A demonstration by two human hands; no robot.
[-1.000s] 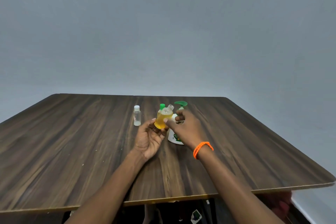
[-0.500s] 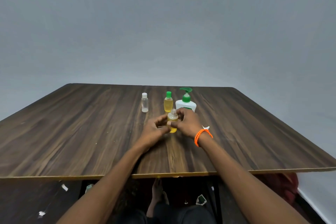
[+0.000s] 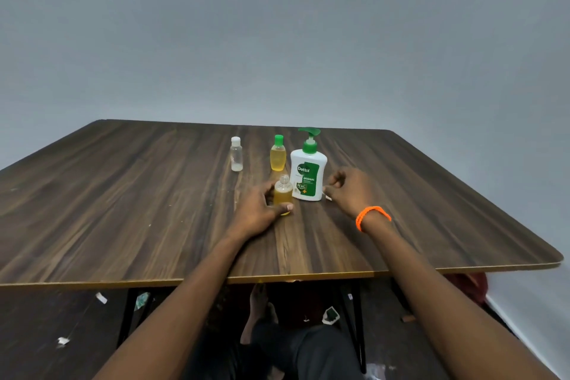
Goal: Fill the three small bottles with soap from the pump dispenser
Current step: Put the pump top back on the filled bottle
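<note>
My left hand (image 3: 257, 213) grips an uncapped small bottle (image 3: 283, 193) of yellow liquid that stands on the table (image 3: 154, 210), just in front of the white pump dispenser (image 3: 308, 176) with its green pump. My right hand (image 3: 351, 191) hovers to the right of the dispenser with its fingers curled. A small white piece (image 3: 327, 197) shows at its fingertips, and I cannot tell whether the hand holds it. Behind stand a yellow-filled bottle with a green cap (image 3: 278, 154) and a clear bottle with a white cap (image 3: 236, 154).
The dark wooden table runs wide to both sides, with its front edge near my forearms. A plain grey wall stands behind it. Scraps of paper lie on the floor under the table, by my legs.
The uncapped bottle went from raised and tilted at the dispenser down onto the table. My right hand left it and moved right, past the dispenser. The camera tilted down.
</note>
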